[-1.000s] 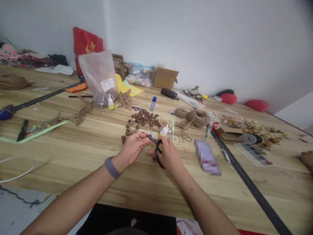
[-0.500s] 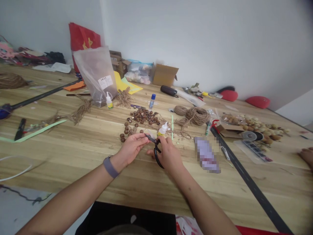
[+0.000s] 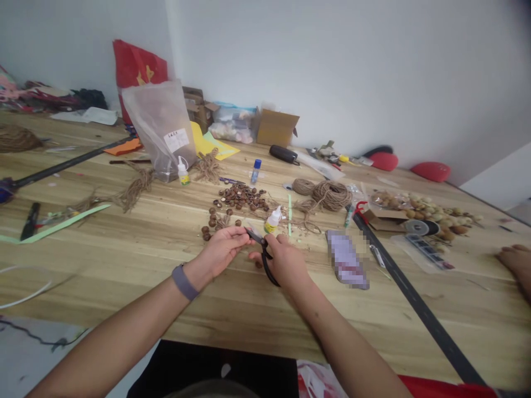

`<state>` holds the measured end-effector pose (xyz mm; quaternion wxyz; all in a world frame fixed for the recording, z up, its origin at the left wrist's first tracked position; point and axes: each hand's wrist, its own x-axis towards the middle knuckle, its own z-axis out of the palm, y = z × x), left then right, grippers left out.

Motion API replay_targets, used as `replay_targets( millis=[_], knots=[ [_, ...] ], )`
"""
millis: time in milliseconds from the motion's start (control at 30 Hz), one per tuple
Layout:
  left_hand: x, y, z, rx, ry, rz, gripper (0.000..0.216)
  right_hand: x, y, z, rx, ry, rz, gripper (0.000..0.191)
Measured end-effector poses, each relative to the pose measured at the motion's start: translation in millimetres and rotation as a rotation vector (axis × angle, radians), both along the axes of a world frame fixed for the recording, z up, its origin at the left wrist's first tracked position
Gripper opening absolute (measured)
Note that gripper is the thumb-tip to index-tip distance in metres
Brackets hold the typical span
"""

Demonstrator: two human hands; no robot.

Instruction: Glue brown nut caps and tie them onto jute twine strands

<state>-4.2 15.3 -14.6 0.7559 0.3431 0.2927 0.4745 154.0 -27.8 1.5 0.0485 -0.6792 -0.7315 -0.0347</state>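
Observation:
Black-handled scissors [image 3: 269, 268] are in my right hand [image 3: 286, 260], their blades pointing left to the fingertips of my left hand [image 3: 222, 249]. My left fingers pinch together at the blade tips; whatever is between them is too small to make out. Just beyond the scissors stands a white glue bottle [image 3: 272, 220] with a yellow-green label. Brown nut shells [image 3: 244, 196] lie heaped behind my hands, and several round brown nuts [image 3: 213, 221] sit beside my left fingers.
Balls of twine [image 3: 332, 195], a glue stick [image 3: 256, 171] and a second glue bottle [image 3: 183, 172] stand farther back. A translucent bag [image 3: 161, 127] rises at back left. A dark strip [image 3: 415, 298] crosses the table on the right, where another person's hand [image 3: 516, 265] rests.
The whole view has shifted slightly, so things appear a little farther left. My hands and the scissors keep nearly the same pose.

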Motion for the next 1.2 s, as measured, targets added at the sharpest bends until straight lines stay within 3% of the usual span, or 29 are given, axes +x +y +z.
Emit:
replay_targets(
  millis=[167, 367, 567, 800, 1200],
  knots=[
    [0.8, 0.6, 0.7, -0.028, -0.010, 0.014, 0.007, -0.4, 1.0, -2.9, -0.017, 0.009, -0.008, 0.038],
    [8.0, -1.8, -2.4, -0.098, -0.041, 0.133, 0.006, -5.0, -0.5, -7.8, 0.057, 0.031, -0.072, 0.042],
    [8.4, -2.4, -6.9, -0.075, -0.049, 0.072, 0.016, -5.3, -1.3, -8.1, 0.037, 0.048, -0.094, 0.043],
    [6.4, -2.8, -6.6, -0.046, -0.058, 0.017, 0.013, -5.9, -2.2, -8.0, 0.046, 0.042, -0.061, 0.043],
    [4.0, -1.8, -6.5, 0.001, -0.011, 0.041, 0.010, -1.2, 0.7, -3.5, -0.055, 0.051, -0.012, 0.040]
  ],
)
